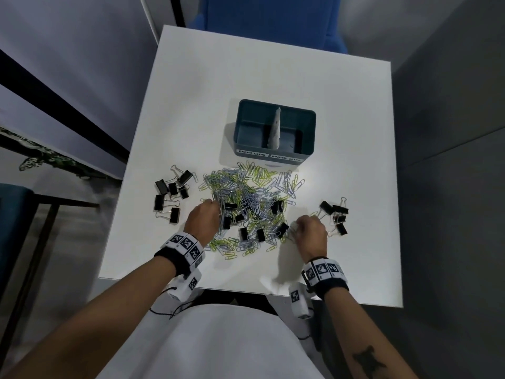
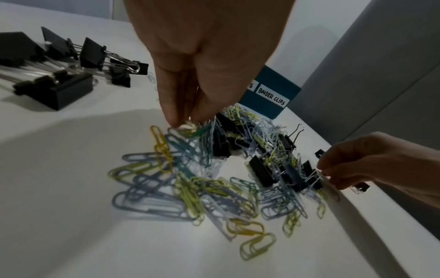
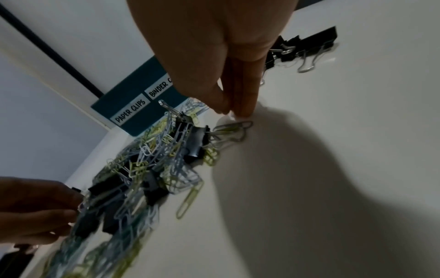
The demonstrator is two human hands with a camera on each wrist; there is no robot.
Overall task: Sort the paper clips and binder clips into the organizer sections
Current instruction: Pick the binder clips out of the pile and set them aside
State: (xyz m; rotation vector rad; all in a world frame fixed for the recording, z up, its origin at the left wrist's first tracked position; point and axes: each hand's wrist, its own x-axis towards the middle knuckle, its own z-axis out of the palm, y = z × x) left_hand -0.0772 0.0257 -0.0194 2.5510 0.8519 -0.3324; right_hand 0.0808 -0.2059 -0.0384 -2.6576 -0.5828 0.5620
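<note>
Paper clips (image 1: 246,192) are heaped mid-worktop (image 1: 341,119) with black binder clips (image 1: 276,206) tangled among them, just before the teal organizer (image 1: 276,127), whose two labelled sections appear empty. A small bunch of paper clips is pinched by the left hand (image 1: 203,221) at the heap's left edge. A wire handle is pinched by the right hand (image 1: 311,232) at the heap's right edge. Each pinch is best lifted slowly and shaken free, so that no snagged clip reaches the wrong section.
</note>
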